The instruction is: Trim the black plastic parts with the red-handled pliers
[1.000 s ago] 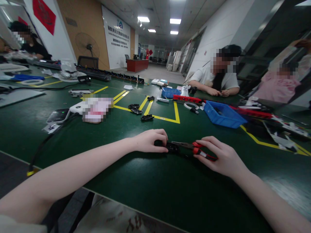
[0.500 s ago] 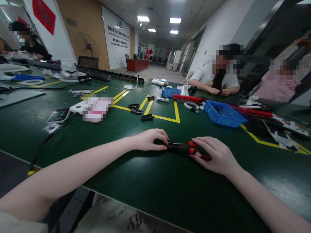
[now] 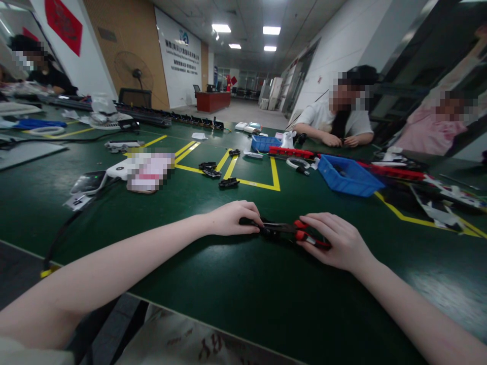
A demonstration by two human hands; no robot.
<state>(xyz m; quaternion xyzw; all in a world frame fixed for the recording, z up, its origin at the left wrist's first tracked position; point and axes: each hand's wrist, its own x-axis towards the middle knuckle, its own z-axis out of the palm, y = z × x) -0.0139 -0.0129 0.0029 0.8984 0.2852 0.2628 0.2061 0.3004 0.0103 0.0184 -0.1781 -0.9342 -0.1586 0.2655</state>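
My right hand [image 3: 338,238] is closed around the red-and-black handles of a pair of pliers [image 3: 300,231], whose jaws point left. Between the fingers of my left hand [image 3: 239,218] is a small black plastic part [image 3: 269,232], partly hidden by the fingertips. The plier jaws reach that part and seem to touch it; whether they bite on it I cannot tell. Both hands are low over the green table. Beyond them lie several similar black parts, one of them a black clip-like piece [image 3: 229,183] near the yellow tape.
A blue bin [image 3: 348,175] stands to the right, with a smaller blue bin [image 3: 266,143] farther back. At left lie a phone [image 3: 150,172] and a white device with a cable [image 3: 89,182]. Yellow tape [image 3: 258,185] marks the green table [image 3: 236,299]. A person [image 3: 338,116] sits across.
The view has shifted slightly. Both hands keep nearly the same position and grip, while the black part at the plier jaws looks slightly turned.
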